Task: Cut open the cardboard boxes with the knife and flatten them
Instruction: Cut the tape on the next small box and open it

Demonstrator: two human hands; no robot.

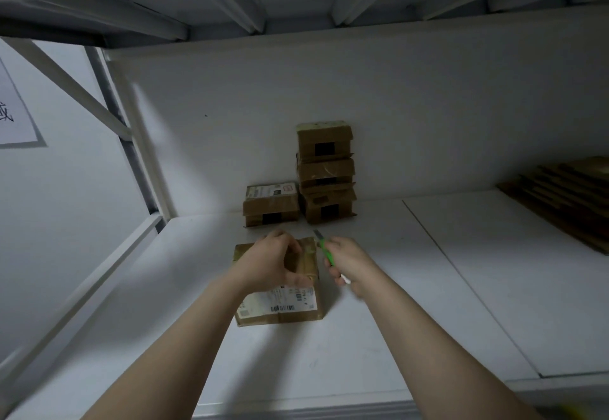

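Head view: our left hand (275, 263) grips the box (280, 301) top; right hand (349, 261), three o'clock, holds the knife (326, 253); box seems light, stiff.

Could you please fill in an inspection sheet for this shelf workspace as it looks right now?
Surface: white shelf, with a seam across its right part.
Job's things: near box lies label up; green-handled knife has its blade out by the box's far right corner; stack of three boxes and single box stand unflattened at the back wall; flattened cardboard is piled far right.
Clutter: nothing seen.
Hands: left hand grips the near box; right hand grips the knife.
Cables: nothing seen.
Surroundings: paper sign on the left wall; upper shelf overhead; dim light.
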